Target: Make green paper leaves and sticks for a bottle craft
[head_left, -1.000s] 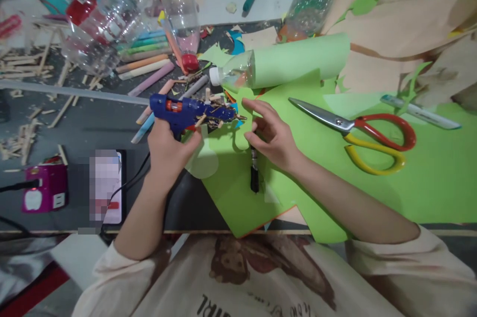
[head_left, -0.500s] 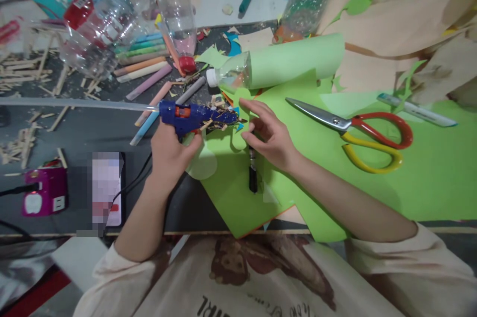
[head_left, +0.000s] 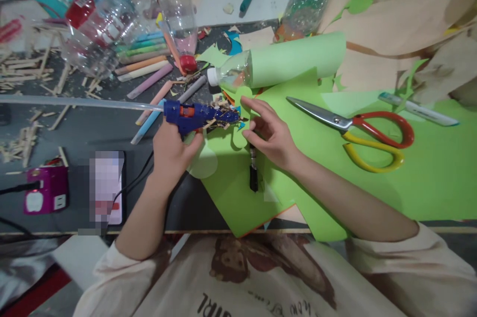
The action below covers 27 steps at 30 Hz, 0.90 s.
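Okay, gun nozzle [head_left: 242,119] hard to make out, buried in wood bits and blue scraps at frame center. Glue stick [head_left: 93,103] cut off at the left edge. Phone [head_left: 108,185] lower left, screen partly pixelated. Black-handled tool [head_left: 254,178] below the right hand [head_left: 274,138], its upper end hidden by the fingers. Plastic bottles [head_left: 100,29] upper left overlap, some cut off by the top edge.

Dark tabletop [head_left: 82,133], cluttered: wooden sticks [head_left: 26,66] at left, colored sticks [head_left: 151,81] upper left of center, purple box [head_left: 46,190] with a cable lower left. Green sheets [head_left: 436,173] cover center to right; scissors [head_left: 337,121] lie on them, blades open, red and yellow handles. Bottle wrapped in pale green paper [head_left: 298,58] lies above center. Grey cloth [head_left: 26,267] and a red strip [head_left: 40,294] past the table edge, lower left corner.

Left hand [head_left: 167,150] wrapped around the grip of the blue glue gun [head_left: 188,117], center-left, gun roughly level, pointing right. Right hand faces it, fingers curled, thumb and forefinger apart, tips at the right edge of the green cut-out [head_left: 240,139]; can't tell if it's pinched. Both forearms angle up from the bottom corners.
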Available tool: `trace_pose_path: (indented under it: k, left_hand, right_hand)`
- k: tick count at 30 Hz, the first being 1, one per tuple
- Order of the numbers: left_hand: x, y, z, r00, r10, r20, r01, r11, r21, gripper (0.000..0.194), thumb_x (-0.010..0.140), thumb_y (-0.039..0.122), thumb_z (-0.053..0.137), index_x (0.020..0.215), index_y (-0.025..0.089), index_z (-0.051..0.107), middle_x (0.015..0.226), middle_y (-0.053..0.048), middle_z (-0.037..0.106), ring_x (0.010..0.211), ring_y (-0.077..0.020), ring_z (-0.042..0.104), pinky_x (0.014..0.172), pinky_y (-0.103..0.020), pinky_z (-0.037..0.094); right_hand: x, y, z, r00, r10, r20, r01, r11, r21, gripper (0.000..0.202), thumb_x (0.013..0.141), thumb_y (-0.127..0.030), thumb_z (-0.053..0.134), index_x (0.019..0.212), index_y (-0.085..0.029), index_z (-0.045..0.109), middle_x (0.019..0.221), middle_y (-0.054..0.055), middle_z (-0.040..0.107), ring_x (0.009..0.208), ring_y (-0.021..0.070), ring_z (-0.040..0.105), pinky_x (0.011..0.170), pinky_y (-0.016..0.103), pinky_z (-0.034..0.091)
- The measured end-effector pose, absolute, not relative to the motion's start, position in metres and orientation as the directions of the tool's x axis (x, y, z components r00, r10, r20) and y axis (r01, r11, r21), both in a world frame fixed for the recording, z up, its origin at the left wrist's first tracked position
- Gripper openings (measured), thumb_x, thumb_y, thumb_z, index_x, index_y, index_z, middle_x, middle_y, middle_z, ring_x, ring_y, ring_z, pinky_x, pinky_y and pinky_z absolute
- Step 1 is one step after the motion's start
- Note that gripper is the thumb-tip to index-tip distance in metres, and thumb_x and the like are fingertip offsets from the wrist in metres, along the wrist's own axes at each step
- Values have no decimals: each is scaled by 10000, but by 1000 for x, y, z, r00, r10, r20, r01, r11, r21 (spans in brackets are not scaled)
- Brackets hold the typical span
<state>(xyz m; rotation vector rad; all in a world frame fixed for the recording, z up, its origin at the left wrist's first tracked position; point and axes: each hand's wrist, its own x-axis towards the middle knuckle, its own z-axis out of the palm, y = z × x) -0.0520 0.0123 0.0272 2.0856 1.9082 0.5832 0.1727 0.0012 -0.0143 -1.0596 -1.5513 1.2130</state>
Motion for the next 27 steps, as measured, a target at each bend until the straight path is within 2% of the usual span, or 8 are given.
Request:
trace_pose_path:
  k: [9, 17, 27]
  left_hand:
    - [-56, 13, 21, 52, 989, 140, 903, -106, 417, 368, 755, 361, 606, 1079, 193, 559, 1085, -112, 669, 1041, -306, 657, 904, -407, 532]
    - [-57, 13, 22, 54, 983, 174, 909, -121, 399, 337, 747, 345, 612, 1051, 201, 587, 1034, -103, 689, 998, -298, 663, 867, -396, 538]
    - [-58, 12, 23, 64, 987, 150, 908, -120, 402, 311, 773, 314, 599, 1060, 194, 599, 1037, -106, 685, 998, -282, 671, 891, -405, 534]
  right_hand:
    - [172, 2, -11, -233, 965, 124, 105, 152, -983, 518, 912, -333, 578, 1424, -342, 501, 1415, 77, 487, 756, 129, 551, 796, 374, 592]
    - [173, 2, -9, -220, 968, 120, 89, 142, -986, 504, 913, -403, 597, 1408, -336, 524, 1394, 78, 492, 742, 127, 542, 786, 372, 586]
    - [173, 2, -9, -219, 970, 108, 98, 132, -986, 525, 921, -468, 580, 1427, -348, 506, 1409, 82, 487, 783, 148, 571, 779, 380, 585]
